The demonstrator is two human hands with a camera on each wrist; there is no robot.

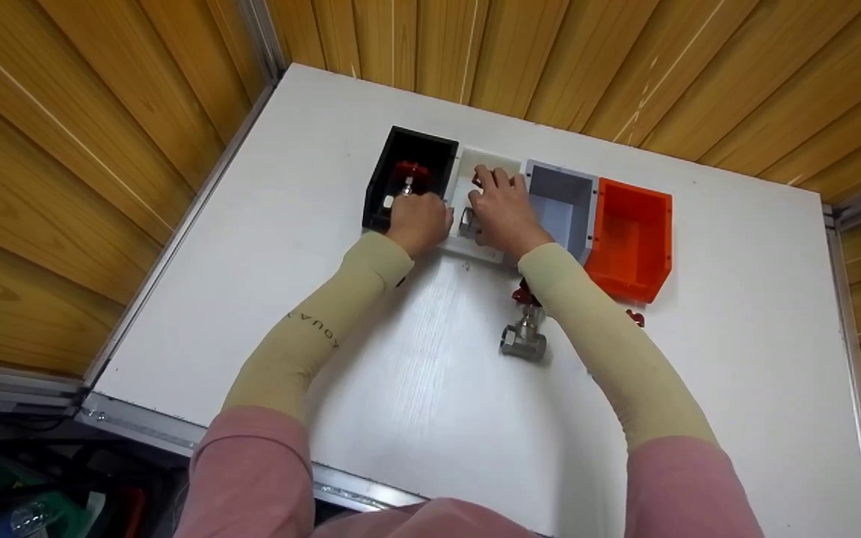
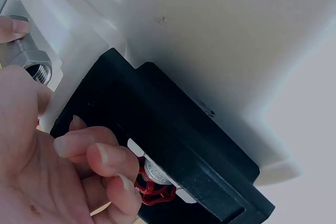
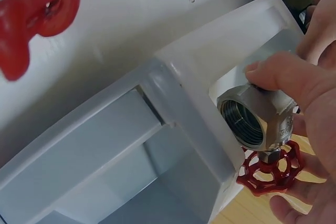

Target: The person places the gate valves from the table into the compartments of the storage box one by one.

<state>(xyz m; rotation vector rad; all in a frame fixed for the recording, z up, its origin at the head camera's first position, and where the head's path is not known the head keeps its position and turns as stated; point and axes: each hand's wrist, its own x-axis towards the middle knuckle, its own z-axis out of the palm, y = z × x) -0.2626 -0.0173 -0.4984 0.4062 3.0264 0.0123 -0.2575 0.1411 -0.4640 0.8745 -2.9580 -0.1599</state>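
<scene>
My right hand (image 1: 505, 213) (image 3: 312, 90) grips a metal valve (image 1: 468, 222) (image 3: 262, 116) over the white bin (image 1: 479, 249) (image 3: 226, 38). Its thumb lies on the valve body, and its other fingers are around the red handwheel (image 3: 286, 179) underneath. Beside it, my left hand (image 1: 421, 223) (image 2: 63, 163) is at the front of the black bin (image 1: 377, 179) (image 2: 173, 124), fingers loosely curled with nothing visible in them. Another valve with a red handwheel (image 1: 412, 170) (image 2: 157, 195) lies inside the black bin.
Right of the white bin stand a grey-blue bin (image 1: 559, 205) and an orange bin (image 1: 632, 243). A valve (image 1: 524, 341) lies on the white table (image 1: 415, 373) below my right wrist. Part of a red handle (image 1: 635, 318) shows near the orange bin. Wooden panels (image 1: 550, 67) border the table.
</scene>
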